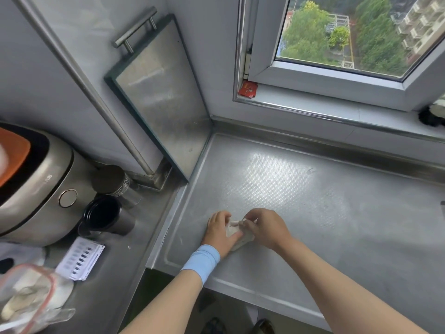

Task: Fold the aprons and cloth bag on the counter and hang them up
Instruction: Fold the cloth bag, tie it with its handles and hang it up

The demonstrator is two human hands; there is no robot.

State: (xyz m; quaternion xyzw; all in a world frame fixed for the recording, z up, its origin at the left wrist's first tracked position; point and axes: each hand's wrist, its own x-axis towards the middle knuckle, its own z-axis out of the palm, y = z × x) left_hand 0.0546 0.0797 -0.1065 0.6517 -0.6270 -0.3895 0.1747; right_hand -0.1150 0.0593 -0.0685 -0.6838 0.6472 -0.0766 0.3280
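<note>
A small cream cloth bundle (242, 241) lies on the near part of the steel counter (313, 208), between the two hands. The left hand (220, 233) clamps its left side with the thumb laid across, probably to keep the folds from springing open. The right hand (266, 229) pinches a narrow strip at the far edge with bent fingers (250, 216), apparently tucking it in. The hands cover most of the bundle, so whether it is the bag or an apron cannot be told. No hook is in view.
</note>
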